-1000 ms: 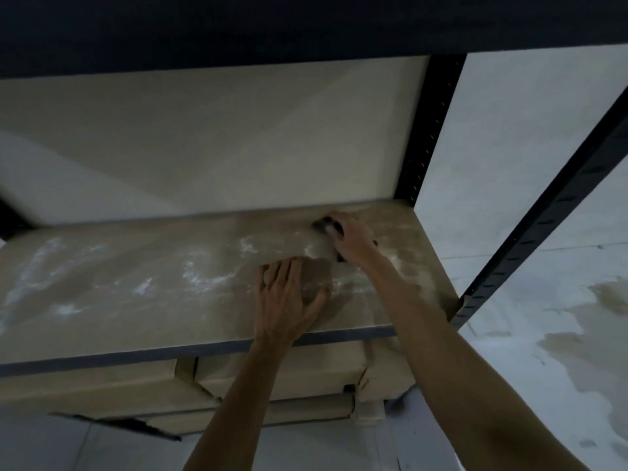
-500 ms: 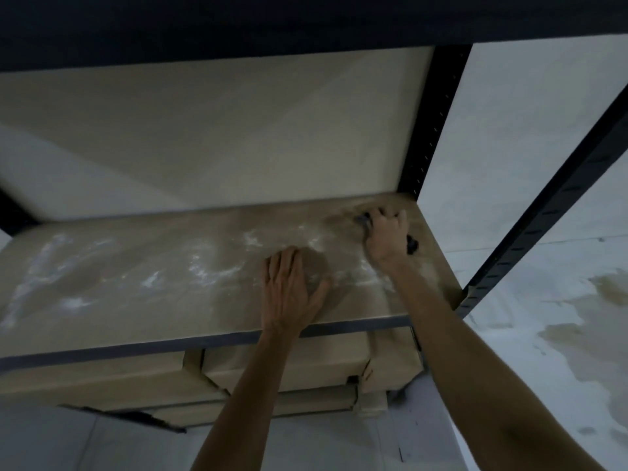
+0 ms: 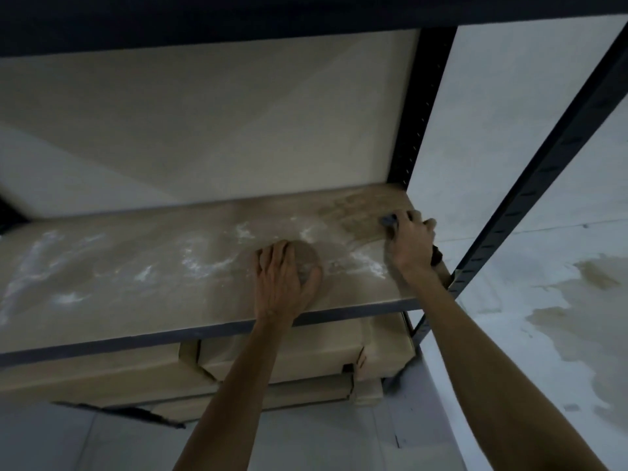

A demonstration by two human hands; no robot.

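Observation:
A dusty wooden shelf board [image 3: 136,283] with white powder streaks spans a dark metal rack. My left hand [image 3: 282,280] rests flat on the board near its front edge, fingers straight. At the board's far right edge, my right hand [image 3: 409,246] grips a small dark cloth or pad [image 3: 389,219] and presses it on the wood. Most of that dark thing is hidden under my fingers. A darker, cleaner strip of wood [image 3: 356,212] lies to the left of the right hand.
Dark rack uprights [image 3: 414,107] [image 3: 543,171] stand at the right. The upper shelf's dark edge [image 3: 238,18] runs overhead. Flat cardboard boxes [image 3: 272,362] are stacked under the board. A pale wall stands behind. The stained floor [image 3: 560,317] lies to the right.
My right hand has slid with the dark cloth from the middle of the board's back part to its far right edge. The left hand has stayed flat in place.

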